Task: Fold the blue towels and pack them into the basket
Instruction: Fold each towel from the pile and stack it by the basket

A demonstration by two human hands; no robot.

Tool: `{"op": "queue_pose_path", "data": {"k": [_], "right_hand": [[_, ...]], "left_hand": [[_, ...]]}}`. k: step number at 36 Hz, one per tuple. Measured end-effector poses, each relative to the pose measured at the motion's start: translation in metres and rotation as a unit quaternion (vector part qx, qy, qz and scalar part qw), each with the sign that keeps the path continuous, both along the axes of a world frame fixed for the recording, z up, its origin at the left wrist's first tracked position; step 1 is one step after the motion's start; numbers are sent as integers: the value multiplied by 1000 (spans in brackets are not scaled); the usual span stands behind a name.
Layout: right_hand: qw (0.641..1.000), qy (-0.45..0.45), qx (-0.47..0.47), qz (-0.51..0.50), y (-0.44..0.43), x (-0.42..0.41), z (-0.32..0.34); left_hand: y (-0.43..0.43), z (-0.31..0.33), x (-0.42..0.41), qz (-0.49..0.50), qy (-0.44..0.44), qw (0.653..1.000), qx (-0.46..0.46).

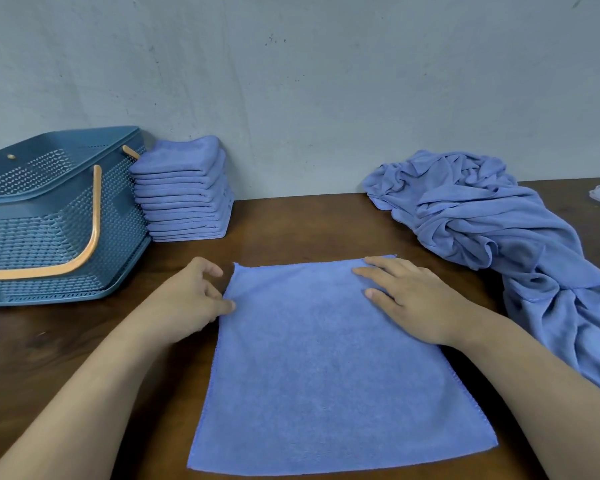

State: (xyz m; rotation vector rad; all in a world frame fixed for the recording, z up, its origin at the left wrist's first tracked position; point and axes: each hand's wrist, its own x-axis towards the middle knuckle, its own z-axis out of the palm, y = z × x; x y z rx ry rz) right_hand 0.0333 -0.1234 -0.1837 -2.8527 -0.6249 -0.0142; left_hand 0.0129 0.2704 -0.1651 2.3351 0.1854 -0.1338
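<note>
Blue towel (326, 368) lies spread flat on the table (291, 230), near and central between our arms. The basket (32, 237) stands far left, with the stack of folded towels (184, 192) just beside it.

We judge the first fold is in hand. To do it well, we smooth the sheet, then carry one edge squarely over to meet the opposite one, corners matched, so it comes out like those in the stack.

Our left hand (187, 299) sits at the towel's left edge toward the far corner, fingers curled, thumb and forefinger pinching the hem. Our right hand (406, 299) lies palm down on the far right corner, fingers straight, pressing the cloth and grasping nothing. Both forearms reach in from the near side. A heap of unfolded towels (482, 220) lies at the right.
</note>
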Motion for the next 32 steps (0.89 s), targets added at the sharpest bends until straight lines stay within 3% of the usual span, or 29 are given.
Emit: {"op": "queue_pose_path", "data": {"k": [4,8,18,21,24,28,32], "right_hand": [[1000,-1,-3,0,1,0,1],[1000,2,-4,0,2,0,2],[1000,11,2,-3,2,-3,5],[1000,13,0,-3,4,-5,8],[1000,-9,-16,-5,7,-8,14],[995,-78,-49,37,24,-20,21],[991,28,8,134,50,-34,17]], "left_hand": [[-7,0,0,23,-77,997,-3],[-19,-8,0,-17,-123,992,-15],[-28,-12,-1,-31,-112,976,182],[-31,-11,-4,-28,-131,977,168],[-36,-4,-8,-14,-213,967,141],[-61,1,-21,-133,-247,948,148],[-81,-11,-29,-231,-164,940,190]]}}
